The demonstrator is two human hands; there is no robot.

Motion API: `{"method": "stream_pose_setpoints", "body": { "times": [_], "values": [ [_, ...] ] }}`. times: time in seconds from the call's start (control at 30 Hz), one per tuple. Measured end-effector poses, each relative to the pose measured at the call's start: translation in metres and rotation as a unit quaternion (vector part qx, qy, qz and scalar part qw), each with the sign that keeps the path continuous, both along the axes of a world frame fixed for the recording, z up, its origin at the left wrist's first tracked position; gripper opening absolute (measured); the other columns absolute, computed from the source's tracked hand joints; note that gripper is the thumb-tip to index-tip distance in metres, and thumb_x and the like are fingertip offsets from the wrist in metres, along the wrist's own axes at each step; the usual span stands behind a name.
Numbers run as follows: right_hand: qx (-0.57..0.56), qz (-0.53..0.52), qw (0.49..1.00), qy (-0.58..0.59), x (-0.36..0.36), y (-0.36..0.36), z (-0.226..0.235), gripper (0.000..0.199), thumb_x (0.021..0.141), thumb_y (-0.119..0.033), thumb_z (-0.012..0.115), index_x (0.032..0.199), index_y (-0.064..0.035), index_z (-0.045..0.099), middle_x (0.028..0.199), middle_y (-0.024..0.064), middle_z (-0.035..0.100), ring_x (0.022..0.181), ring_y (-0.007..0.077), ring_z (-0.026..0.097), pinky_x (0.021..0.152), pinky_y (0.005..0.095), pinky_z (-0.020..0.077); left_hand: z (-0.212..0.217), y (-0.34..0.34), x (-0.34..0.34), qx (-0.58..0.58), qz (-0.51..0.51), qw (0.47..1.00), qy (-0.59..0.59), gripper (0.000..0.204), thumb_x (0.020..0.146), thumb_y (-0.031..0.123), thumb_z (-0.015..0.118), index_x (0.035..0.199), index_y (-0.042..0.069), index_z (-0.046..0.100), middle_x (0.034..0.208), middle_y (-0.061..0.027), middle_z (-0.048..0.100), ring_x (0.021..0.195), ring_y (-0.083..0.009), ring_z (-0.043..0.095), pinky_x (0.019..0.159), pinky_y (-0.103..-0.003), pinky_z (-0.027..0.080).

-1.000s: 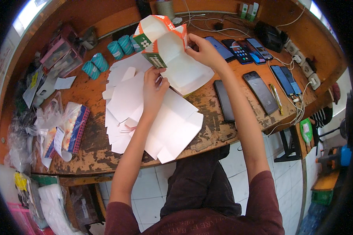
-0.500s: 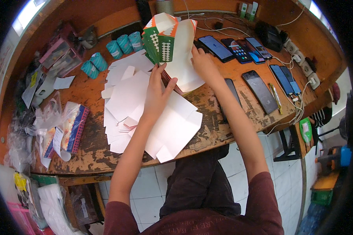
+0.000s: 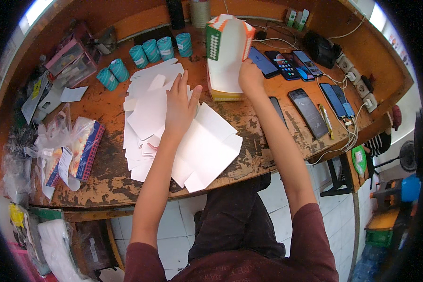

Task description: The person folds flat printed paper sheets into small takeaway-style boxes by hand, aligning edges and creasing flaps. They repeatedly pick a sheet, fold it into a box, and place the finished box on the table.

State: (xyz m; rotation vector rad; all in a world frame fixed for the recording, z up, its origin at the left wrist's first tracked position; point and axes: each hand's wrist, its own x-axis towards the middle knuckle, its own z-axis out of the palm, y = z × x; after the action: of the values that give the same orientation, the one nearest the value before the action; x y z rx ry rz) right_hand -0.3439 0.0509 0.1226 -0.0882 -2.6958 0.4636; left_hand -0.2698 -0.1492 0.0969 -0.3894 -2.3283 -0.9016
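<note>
My right hand (image 3: 252, 80) is closed on the right edge of a patterned paper carton (image 3: 226, 70). This carton is green and orange outside and plain white inside, with a yellow edge low down, and it stands at the far middle of the table. From this angle I cannot tell if it is one box or several nested together. Over a loose pile of flat white carton blanks (image 3: 211, 145), my left hand (image 3: 179, 107) is spread with its fingers apart and holds nothing. Some blanks have folded flaps.
Several teal wrapped rolls (image 3: 165, 49) stand behind the blanks. Several phones (image 3: 308, 113) and white charging cables lie to the right, by a row of sockets (image 3: 357, 75). At left are a blue box (image 3: 88, 149), plastic bags and a pink drawer unit (image 3: 71, 61). The worn wooden table (image 3: 113, 181) has a raised back wall.
The patterned carton has moved right and now stands more upright in my right hand. My left hand has let go of it and opened over the white blanks. Another teal roll has come into view.
</note>
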Motion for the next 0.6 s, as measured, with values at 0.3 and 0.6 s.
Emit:
{"method": "stream_pose_setpoints", "body": {
  "times": [0.3, 0.6],
  "values": [
    [-0.282, 0.100, 0.952, -0.061, 0.044, 0.044, 0.037, 0.078, 0.080, -0.038, 0.065, 0.126, 0.0152, 0.031, 0.110, 0.0252, 0.055, 0.097, 0.0261, 0.058, 0.078, 0.0318, 0.0474, 0.025, -0.004, 0.012, 0.048, -0.060, 0.994, 0.072, 0.027, 0.088, 0.026, 0.058, 0.102, 0.003, 0.058, 0.106, -0.0134, 0.054, 0.099, -0.0286, 0.052, 0.087, -0.038, 0.041],
    [-0.420, 0.178, 0.884, -0.105, 0.243, 0.095, 0.011, 0.040, 0.091, -0.014, 0.055, 0.127, -0.0007, 0.045, 0.108, 0.0086, 0.059, 0.089, 0.0121, 0.057, 0.078, 0.0258, 0.0467, 0.031, 0.020, 0.149, -0.244, -0.219, 0.922, -0.205, 0.056, 0.081, 0.031, 0.064, 0.124, -0.001, 0.048, 0.138, -0.0274, 0.031, 0.128, -0.0372, 0.034, 0.104, -0.041, 0.032]
  ]
}}
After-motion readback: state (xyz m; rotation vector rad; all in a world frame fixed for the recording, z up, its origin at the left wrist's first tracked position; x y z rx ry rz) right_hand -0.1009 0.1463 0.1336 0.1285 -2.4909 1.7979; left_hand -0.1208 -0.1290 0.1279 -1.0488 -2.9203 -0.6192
